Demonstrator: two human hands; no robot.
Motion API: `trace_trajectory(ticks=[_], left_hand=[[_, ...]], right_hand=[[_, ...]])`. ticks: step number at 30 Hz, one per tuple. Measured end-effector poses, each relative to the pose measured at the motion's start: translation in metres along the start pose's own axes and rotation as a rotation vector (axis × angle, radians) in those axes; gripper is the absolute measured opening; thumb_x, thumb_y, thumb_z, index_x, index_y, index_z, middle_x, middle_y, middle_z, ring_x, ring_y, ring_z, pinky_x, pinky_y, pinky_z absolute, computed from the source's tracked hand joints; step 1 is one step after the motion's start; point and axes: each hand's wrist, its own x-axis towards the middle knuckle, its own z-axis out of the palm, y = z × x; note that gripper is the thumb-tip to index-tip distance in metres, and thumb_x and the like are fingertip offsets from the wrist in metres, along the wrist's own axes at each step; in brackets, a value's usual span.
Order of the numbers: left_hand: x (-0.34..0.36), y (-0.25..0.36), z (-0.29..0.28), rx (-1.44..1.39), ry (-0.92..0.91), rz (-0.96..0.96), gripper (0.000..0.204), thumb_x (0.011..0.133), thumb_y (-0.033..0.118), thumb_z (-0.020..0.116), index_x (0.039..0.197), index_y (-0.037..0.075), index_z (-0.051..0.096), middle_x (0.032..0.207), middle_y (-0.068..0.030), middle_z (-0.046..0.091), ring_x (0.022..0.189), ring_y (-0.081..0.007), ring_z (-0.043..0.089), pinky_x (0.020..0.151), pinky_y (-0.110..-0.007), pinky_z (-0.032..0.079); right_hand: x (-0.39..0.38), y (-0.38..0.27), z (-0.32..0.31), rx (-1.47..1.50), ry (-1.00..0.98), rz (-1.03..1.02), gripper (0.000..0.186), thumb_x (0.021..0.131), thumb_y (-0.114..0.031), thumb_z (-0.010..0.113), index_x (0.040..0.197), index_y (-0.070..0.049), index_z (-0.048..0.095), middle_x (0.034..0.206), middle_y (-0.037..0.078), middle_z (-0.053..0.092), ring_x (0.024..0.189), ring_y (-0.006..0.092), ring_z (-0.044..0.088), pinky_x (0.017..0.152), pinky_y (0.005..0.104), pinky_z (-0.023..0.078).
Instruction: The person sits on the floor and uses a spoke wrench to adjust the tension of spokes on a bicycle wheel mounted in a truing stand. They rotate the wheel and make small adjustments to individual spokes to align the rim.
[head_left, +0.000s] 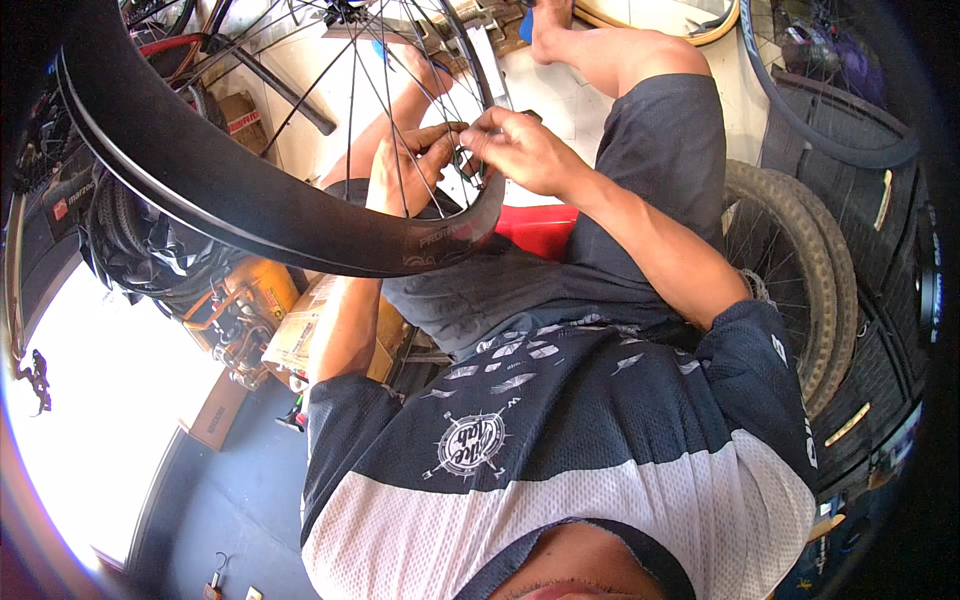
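Bike wheel, black, deep rim, sits from 9 to 12 o'clock in the upper part of the view. Hub at 11, by the top edge, partly cut off. Thin dark spokes fan out from it; the rim curves down to just above centre, in front of the person's left thigh. Cannot tell if rim and thigh touch.

Left hand at 11, close to the inner edge of the rim, seen among the spokes. Its forearm passes behind the rim and shows again below it. Fingers curled, tips drawn together, pointing toward 2; cannot tell whether they grip a spoke.

Right hand just past 12, on the outer side of the spokes. Forearm comes in from 3. Thumb and fingers narrow, bunched near the left fingertips. Something small and dark lies between the two hands, too small to name; cannot tell which hand holds it, if either.

Around: red object between the thighs at 1, partly covered. Dark shorts at 2. Knobby tyres at 3, behind the right arm. Orange machine at 9, cardboard box just beside it, toward centre. Blue floor between 7 and 8. Black-and-white shirt fills 4 to 7. Boxed item with red marking at 10, behind the spokes.
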Motion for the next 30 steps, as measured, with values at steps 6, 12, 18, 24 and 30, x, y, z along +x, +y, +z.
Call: trace_trajectory(ticks=[6,12,18,24,30], left_hand=[[-0.002,0.006,0.000,0.051,0.006,-0.019,0.027,0.101,0.018,0.062,0.116,0.000,0.076,0.074,-0.0088,0.071,0.066,-0.0127,0.066,0.061,-0.030,0.053],[0.006,-0.004,0.004,0.062,0.059,0.086,0.026,0.100,0.017,0.063,0.116,-0.001,0.076,0.085,-0.0150,0.077,0.076,-0.0189,0.072,0.071,-0.034,0.056],[0.007,-0.002,0.002,0.054,0.041,0.061,0.027,0.100,0.018,0.063,0.116,-0.001,0.076,0.082,-0.0147,0.076,0.072,-0.0175,0.071,0.066,-0.031,0.054],[0.007,-0.006,0.002,0.019,0.031,0.018,0.028,0.101,0.018,0.062,0.116,-0.001,0.076,0.073,-0.0093,0.071,0.063,-0.0132,0.063,0.058,-0.029,0.049],[0.005,0.004,0.003,0.082,0.062,0.019,0.026,0.099,0.017,0.063,0.115,0.001,0.077,0.072,-0.0107,0.069,0.067,-0.0159,0.065,0.062,-0.032,0.050]], right_hand=[[-0.001,-0.001,-0.004,-0.365,0.009,-0.235,0.033,0.089,-0.024,0.072,0.109,0.002,0.071,0.093,0.018,0.076,0.086,0.0289,0.074,0.082,0.0365,0.057],[0.006,0.004,-0.011,-0.287,0.032,-0.066,0.029,0.091,-0.018,0.071,0.111,0.003,0.067,0.091,0.016,0.076,0.077,0.0193,0.071,0.072,0.0326,0.054],[0.005,0.005,-0.003,-0.152,0.045,-0.099,0.043,0.093,-0.034,0.074,0.112,0.003,0.065,0.091,0.015,0.075,0.079,0.0234,0.072,0.074,0.0348,0.055],[0.003,-0.001,-0.007,-0.448,0.030,-0.242,0.045,0.088,-0.040,0.077,0.107,0.001,0.072,0.091,0.018,0.075,0.084,0.0286,0.074,0.078,0.0378,0.056],[0.007,0.006,-0.011,-0.237,0.028,-0.074,0.032,0.094,-0.018,0.069,0.117,0.004,0.068,0.083,0.012,0.074,0.073,0.0170,0.068,0.069,0.0326,0.054]])
